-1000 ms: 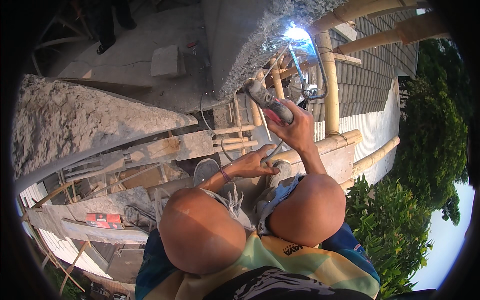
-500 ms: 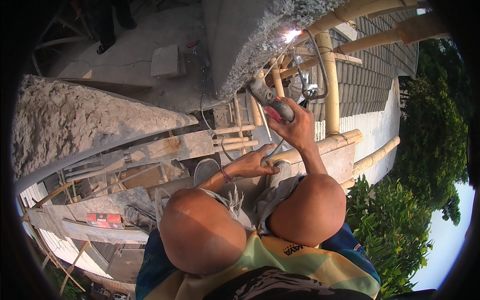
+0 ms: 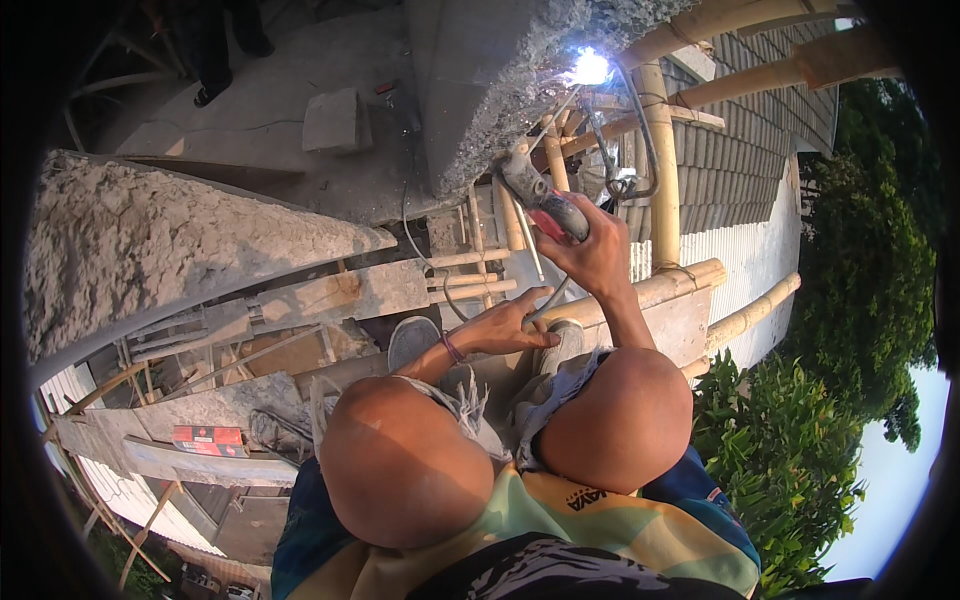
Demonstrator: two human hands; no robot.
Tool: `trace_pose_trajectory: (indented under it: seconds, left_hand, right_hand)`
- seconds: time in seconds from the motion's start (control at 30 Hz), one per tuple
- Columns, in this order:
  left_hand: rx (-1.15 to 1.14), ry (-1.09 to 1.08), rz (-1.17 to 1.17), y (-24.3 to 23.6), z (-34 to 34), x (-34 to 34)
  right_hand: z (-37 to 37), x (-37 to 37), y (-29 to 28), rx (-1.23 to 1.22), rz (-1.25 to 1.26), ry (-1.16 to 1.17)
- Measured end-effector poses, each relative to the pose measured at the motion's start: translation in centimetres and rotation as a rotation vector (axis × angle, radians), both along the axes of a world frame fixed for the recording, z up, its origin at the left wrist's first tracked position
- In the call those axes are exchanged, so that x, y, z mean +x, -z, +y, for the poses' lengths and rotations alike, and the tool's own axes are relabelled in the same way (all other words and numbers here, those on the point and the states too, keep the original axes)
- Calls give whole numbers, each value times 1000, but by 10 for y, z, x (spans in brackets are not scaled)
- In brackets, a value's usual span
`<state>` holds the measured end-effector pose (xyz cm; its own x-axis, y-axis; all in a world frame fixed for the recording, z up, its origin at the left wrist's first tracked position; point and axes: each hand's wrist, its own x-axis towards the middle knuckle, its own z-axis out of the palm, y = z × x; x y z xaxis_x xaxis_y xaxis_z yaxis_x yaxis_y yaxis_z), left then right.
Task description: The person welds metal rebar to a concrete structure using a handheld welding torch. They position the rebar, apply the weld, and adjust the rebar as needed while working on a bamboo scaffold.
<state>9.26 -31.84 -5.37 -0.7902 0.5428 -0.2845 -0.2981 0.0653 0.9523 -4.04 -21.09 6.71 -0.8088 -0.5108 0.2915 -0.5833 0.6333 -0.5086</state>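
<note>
Holder, blk/red, tubular (image 3: 522, 180), clamped in R hand (image 3: 593, 248) fingers; thin grey rod (image 3: 564, 105) slants up-R twd rough grey concrete (image 3: 505, 115) edge; L hand (image 3: 505, 325) farther, fingers apart.

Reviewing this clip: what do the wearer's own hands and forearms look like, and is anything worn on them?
The left hand and right hand are both ungloved. No sleeves show on the forearms. A thin, reddish-purple band circles the left wrist; none is visible on the right.

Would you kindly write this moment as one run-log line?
Right hand: grips welding holder | left hand: at grey cable, grip unclear | welding rod: bright arc at rough concrete edge
</note>
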Motion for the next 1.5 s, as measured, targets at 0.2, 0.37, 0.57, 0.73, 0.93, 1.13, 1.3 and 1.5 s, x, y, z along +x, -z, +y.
trace_pose_trajectory:
  seconds: [0.2,0.37,0.57,0.73,0.93,1.13,1.3,1.5]
  left_hand:
    - [-4,-40,46,-1,0,1]
    - [-5,-46,47,1,1,2]
    - [-2,-47,46,3,1,2]
    - [0,-53,56,5,2,2]
    - [2,-53,45,4,1,2]
    - [-2,-46,42,6,1,2]
    - [-16,-39,39,11,1,3]
    - [-9,-41,18,12,2,2]
  right_hand:
    - [1,0,0,19,-35,8]
    - [1,1,-4,96,-175,75]
    - [0,0,-5,84,-156,54]
    - [0,0,-4,76,-158,64]
    - [-1,-1,-3,64,-121,35]
    - [-1,-2,-2,55,-116,52]
    - [0,-2,-1,30,-117,42]
    - [1,11,0,-21,-84,-47]
